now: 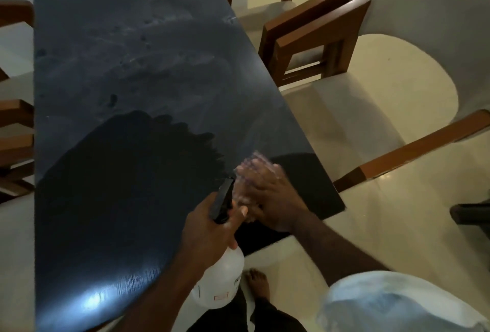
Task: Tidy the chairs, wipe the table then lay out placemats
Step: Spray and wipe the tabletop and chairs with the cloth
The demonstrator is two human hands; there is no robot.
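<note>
Left hand [212, 223] grips the spray bottle [220, 278] above the near edge of the tabletop [132, 66]; the right hand [270, 196] lies blurred on its near right corner, open or gripping something, one cannot tell. Overlapping strokes toward the dull far half would probably wipe best, stopping at the edges, since a chair [318, 40] stands close beside the tabletop's right side.

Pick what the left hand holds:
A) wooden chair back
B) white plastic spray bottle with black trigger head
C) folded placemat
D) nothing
B: the left hand grips the neck of the white plastic spray bottle with black trigger head above the dark rectangular table top, while the blurred right hand lies flat on that top.
</note>
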